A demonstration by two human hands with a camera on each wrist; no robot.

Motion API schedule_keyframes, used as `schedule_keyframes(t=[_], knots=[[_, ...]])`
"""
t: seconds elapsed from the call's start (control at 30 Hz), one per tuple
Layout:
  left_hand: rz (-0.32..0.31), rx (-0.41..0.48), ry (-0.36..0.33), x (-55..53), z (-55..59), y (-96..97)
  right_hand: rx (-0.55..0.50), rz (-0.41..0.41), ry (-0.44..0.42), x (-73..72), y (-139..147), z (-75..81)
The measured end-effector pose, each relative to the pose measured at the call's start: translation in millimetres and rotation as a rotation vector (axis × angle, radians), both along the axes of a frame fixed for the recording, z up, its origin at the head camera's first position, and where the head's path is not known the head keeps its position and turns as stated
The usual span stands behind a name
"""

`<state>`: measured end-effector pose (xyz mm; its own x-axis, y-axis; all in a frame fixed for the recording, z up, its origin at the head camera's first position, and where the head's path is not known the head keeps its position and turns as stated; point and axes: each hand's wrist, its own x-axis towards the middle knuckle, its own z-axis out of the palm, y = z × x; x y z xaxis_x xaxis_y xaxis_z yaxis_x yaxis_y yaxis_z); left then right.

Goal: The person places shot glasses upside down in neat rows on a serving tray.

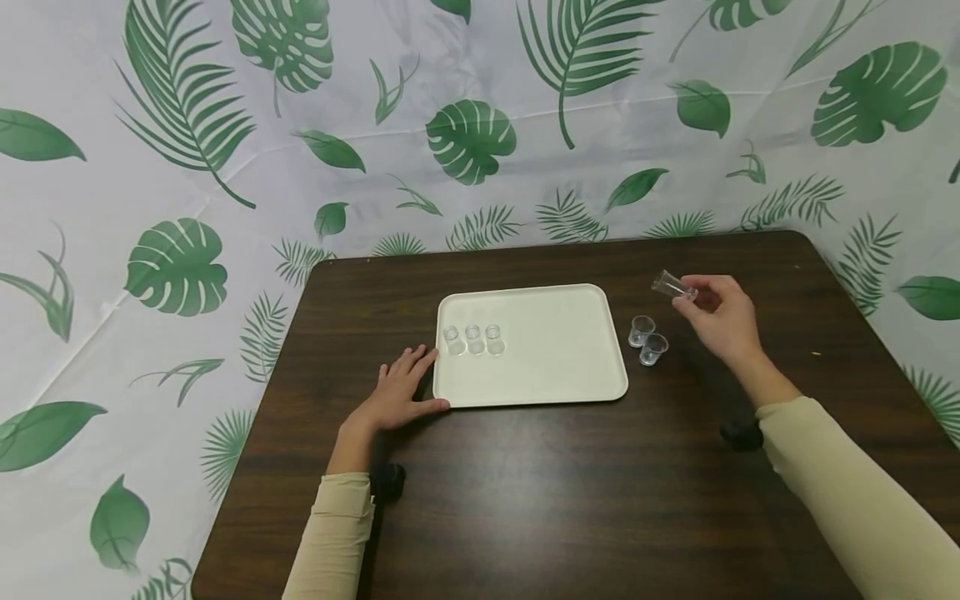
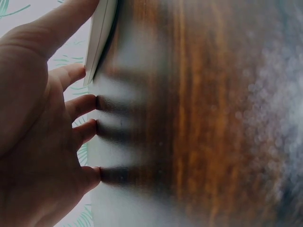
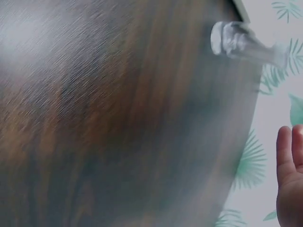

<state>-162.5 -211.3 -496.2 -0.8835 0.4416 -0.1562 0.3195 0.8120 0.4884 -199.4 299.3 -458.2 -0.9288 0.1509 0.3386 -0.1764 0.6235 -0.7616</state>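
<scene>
My right hand (image 1: 723, 317) pinches a small clear glass (image 1: 672, 286) by one end, tilted on its side above the table. Just below and left of it stand two more clear glasses, one (image 1: 641, 331) behind the other (image 1: 653, 349). Fingers spread, my left hand (image 1: 401, 392) rests at the left edge of a cream tray (image 1: 558, 350); thumb and index finger touch its rim, while the other fingertips press on the table in the left wrist view. Three small clear glasses stand in a row on the tray's left part: a left one (image 1: 452, 340), a middle one (image 1: 474, 339), a right one (image 1: 494, 339).
Everything lies on a dark wood-grain table (image 1: 517, 500). Behind and left of it hangs a white cloth (image 1: 420, 58) with green leaf prints. Clear glassware (image 3: 232, 40) also shows at the upper right of the right wrist view.
</scene>
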Motion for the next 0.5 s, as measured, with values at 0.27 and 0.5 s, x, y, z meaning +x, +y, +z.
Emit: schedule_keyframes(t=[0.27,0.5], knots=[[-0.008,0.015,0.002,0.7,0.1,0.5,0.113,0.153,0.009,-6.6,-30.6,9.8],[-0.002,0.005,0.002,1.4,1.3,1.1,0.148,0.251,-0.032,-10.3,-73.5,17.6]])
